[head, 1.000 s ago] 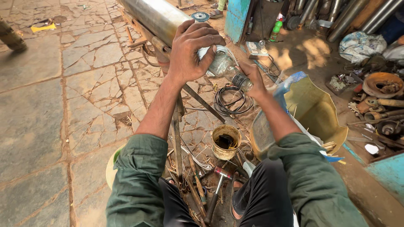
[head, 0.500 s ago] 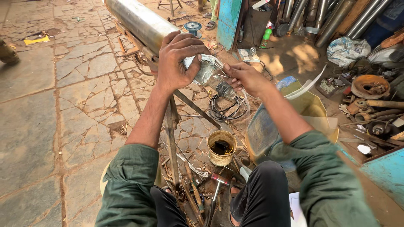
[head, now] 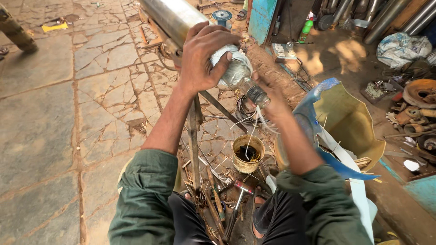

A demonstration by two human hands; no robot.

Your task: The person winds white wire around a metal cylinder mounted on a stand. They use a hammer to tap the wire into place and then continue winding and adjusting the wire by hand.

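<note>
Wound end: a silvery bundle of windings capped with white wrap, sticking out of the near end of the long steel cylinder; held up in the air over the stone floor, above the tin cup.
Left hand: the left hand is closed over the top of the bundle, fingers curled round it and thumb beneath, which looks like a grip meant to steady it against the pull from the other side.
Right hand: the right hand is pinched narrow at the dark ribbed tip of the bundle, largely hidden behind it; it seems to hold that tip and the loose white strands that hang down from there.
Tin cup: a dented yellow cup with dark liquid stands on the floor right under the hands, placed where the strands trail into it.
Stand: angled iron bars carry the cylinder off the floor, so the end sits at working height for someone seated.
Hammer: a red-necked hammer lies among scrap rods between the knees, within easy reach.
Sheet: a bent blue and yellow sheet leans just right of the right arm.
</note>
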